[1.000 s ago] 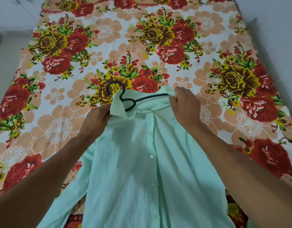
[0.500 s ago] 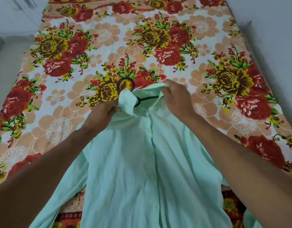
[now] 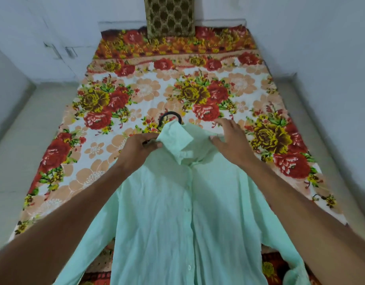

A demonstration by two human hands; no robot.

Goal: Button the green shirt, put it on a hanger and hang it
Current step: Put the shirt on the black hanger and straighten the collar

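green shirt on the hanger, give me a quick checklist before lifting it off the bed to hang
1. Hanger hook out past the neck: ok, it shows above the green shirt.
2. Front closed: ok, the placket lies shut along the length in view.
3. Collar flat: not ok, one flap stands up against the hook.
4. Hanger arms inside both shoulders: cannot tell, fabric hides them.
5. A hand on the hook: not ok; the left hand pinches fabric by the collar, and the right hand rests open at the other shoulder.
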